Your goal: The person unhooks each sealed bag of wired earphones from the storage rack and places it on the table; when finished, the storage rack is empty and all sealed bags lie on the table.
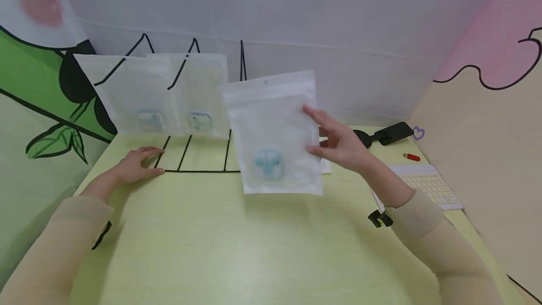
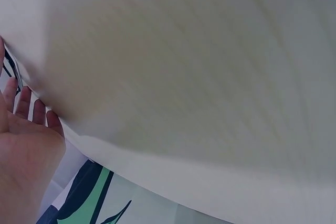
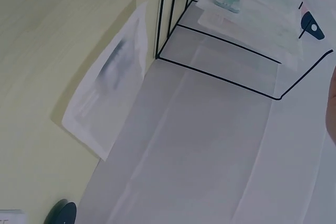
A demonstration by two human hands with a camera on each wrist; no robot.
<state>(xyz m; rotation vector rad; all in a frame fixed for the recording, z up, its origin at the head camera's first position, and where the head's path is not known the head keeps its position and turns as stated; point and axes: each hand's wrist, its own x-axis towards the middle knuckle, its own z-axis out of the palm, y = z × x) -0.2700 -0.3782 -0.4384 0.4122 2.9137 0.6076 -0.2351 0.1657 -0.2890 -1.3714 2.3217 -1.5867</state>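
So the right hand (image 1: 336,140) has a white zip pouch (image 1: 279,128) by its right edge, index finger and thumb on the near face, the rest of the grip partly hidden. The pouch is up in front of the right end of a black wire rack (image 1: 201,171), tilted a bit, with some blue thing (image 1: 269,164) showing through near the bottom, can't say exactly what. The left hand (image 1: 135,166) is well apart from the right one, down at the rack's near left corner, fingers stretched out and thumb spread away; can't tell if it's actually pinching the wire. Two more pouches hang on the rack, a left one (image 1: 123,91) and a right one (image 1: 207,84), overlapping a little, each with something small low down inside. From the right wrist you also get a flat-lying pouch (image 3: 113,87) on the table (image 1: 237,244), just beside the rack's right side. Over on the right of the table there's a white keyboard (image 1: 427,187) partly behind the sleeve, a small red stick (image 1: 411,157) beyond it, and a flat black object (image 1: 394,133) farther back. White sheeting (image 1: 275,8) covers the far side.
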